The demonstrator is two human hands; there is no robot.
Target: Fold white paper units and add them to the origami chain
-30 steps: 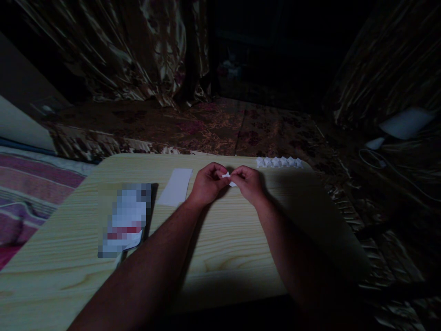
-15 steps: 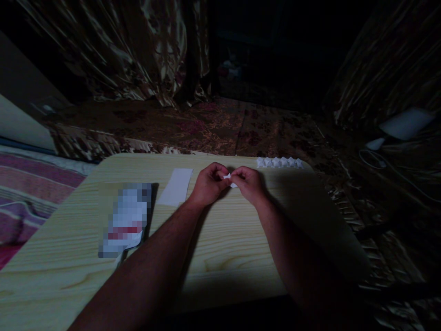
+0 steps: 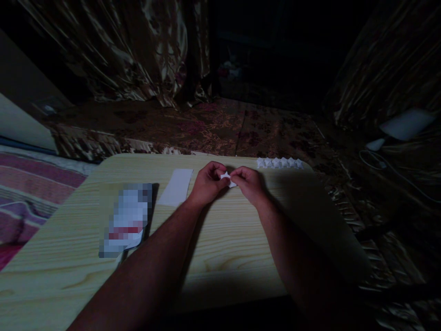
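Observation:
A small white folded paper star point(image 3: 227, 178) is pinched between my two hands, just above the table's far half. My left hand point(image 3: 208, 183) grips its left side with thumb and fingers. On the right side, the fingertips of my right hand point(image 3: 248, 182) are closed on it. Parts of the star are covered by my fingers. Left of my left hand lies a flat stack or strip of white paper point(image 3: 176, 186). Several white folded paper stars point(image 3: 279, 162) stand in a row at the table's far right edge.
A pixelated phone-like object point(image 3: 128, 220) lies on the left of the pale wooden table point(image 3: 234, 262). Beyond the far edge is a patterned cloth surface point(image 3: 220, 124) with curtains point(image 3: 165, 50). A white lamp point(image 3: 407, 124) with a cable stands in the dark at right.
The paper star has turned slightly between my fingers, and more of its face and points now show. My hands have hardly moved.

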